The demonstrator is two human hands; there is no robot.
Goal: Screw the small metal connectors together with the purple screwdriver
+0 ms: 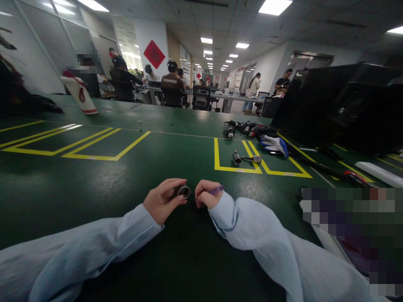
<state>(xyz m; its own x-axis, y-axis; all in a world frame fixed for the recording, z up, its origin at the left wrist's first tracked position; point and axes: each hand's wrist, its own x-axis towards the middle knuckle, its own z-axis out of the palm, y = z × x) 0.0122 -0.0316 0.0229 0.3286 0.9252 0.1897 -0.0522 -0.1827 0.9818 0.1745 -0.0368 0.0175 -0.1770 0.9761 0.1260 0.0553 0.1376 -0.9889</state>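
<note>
My left hand (163,200) is closed around a small round metal ring-shaped part (184,191), pinched between thumb and fingers just above the green table (132,180). My right hand (206,194) is curled shut around a thin purple tool (216,190) whose end sticks out to the right. Both hands sit close together at the table's near middle, almost touching. Light blue sleeves cover both forearms.
A metal part with a rod (246,158) lies in a yellow-taped box. Farther back are dark parts (239,127), a blue-white glove (274,144) and black cases (340,105). A white-red container (78,94) stands far left. People work at tables behind.
</note>
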